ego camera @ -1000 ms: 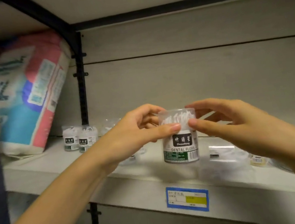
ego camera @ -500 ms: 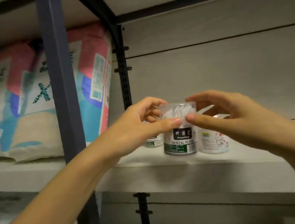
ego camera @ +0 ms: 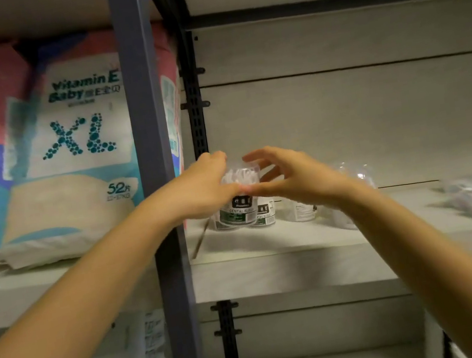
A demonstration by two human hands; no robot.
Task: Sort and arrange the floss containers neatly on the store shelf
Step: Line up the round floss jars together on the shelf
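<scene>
The clear cylindrical floss container (ego camera: 235,213) of white picks now sits deeper, at the left end of the pale shelf (ego camera: 270,245), seemingly set down beside a matching tub (ego camera: 264,214). The left hand (ego camera: 205,187) and right hand (ego camera: 294,178) pinch its top with curled fingers.

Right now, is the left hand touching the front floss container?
Touching. Head view: the left hand grips the front floss container, thumb across its clear upper part.
</scene>
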